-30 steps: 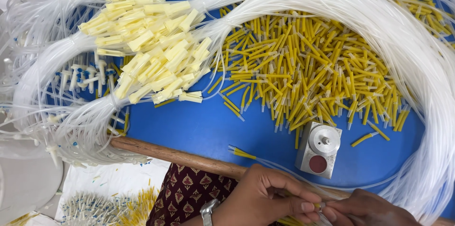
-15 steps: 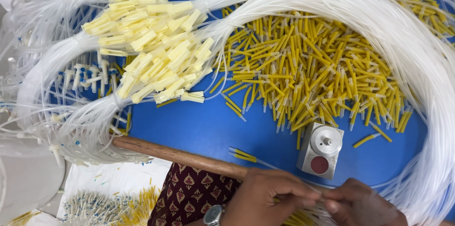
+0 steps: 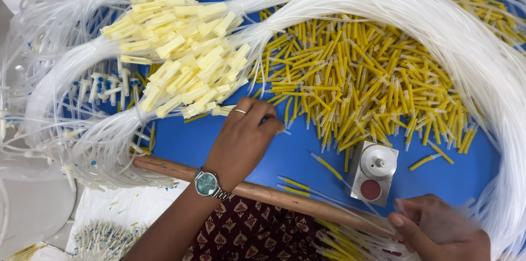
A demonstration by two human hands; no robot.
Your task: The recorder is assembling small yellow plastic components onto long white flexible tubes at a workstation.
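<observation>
A blue table top (image 3: pixel 307 154) carries everything here, edged along its near side by a rounded wooden rim (image 3: pixel 257 191). A broad scatter of short yellow sleeves (image 3: pixel 372 88) lies across its middle and right. Thick bundles of thin clear tubes (image 3: pixel 438 17) curve over the top from the left round to the right edge. A heap of pale yellow flat clips (image 3: pixel 186 47) rests on the tubes at the upper left. Near the front rim stands a small metal block with a red button (image 3: pixel 372 173), with a few loose yellow sleeves just beside it.
</observation>
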